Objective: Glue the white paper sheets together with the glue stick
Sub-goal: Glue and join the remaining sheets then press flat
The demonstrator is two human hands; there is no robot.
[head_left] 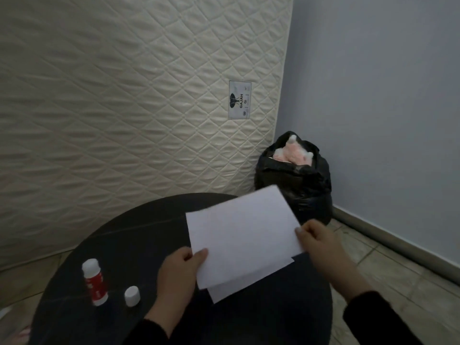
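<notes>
Left hand point(179, 272) and right hand point(316, 241) each pinch the top sheet point(242, 235) at opposite edges, presumably to align it over the lower sheet point(249, 282). Glue stick point(94, 282) stands uncapped beside its cap point(132, 295), ready for use.

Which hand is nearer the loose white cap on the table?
Left. The left hand grips the upper paper sheet just right of the cap; the right hand holds the sheet's far edge.

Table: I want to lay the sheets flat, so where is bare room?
The table is bare behind the glue stick and cap, left of the held sheets. The front left is crowded.
</notes>
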